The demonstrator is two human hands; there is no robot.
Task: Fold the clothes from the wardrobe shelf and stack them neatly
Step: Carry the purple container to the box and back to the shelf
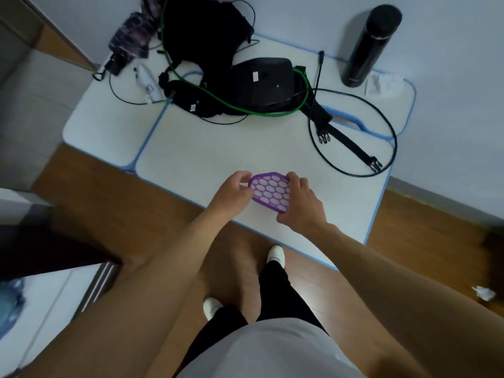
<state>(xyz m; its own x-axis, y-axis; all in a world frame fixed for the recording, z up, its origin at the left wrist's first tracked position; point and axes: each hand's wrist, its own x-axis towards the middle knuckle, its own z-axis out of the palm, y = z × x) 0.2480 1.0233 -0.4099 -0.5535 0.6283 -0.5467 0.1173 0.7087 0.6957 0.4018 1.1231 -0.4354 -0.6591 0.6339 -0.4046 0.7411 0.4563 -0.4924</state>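
Observation:
A small purple piece [270, 191] with a honeycomb pattern of white holes is held just above the near part of the white table [207, 159]. My left hand [233, 190] pinches its left edge. My right hand [301, 203] grips its right edge with curled fingers. A black garment [201, 31] lies heaped at the back of the table. No wardrobe shelf is in sight.
Behind the piece lie a black bag [267, 83], green cable [218, 99], black cable loop [351, 132] and buckled strap [351, 148]. A black flask [371, 45] stands back right, a folded umbrella [131, 39] back left. Crumpled paper [484, 293] lies on the wooden floor.

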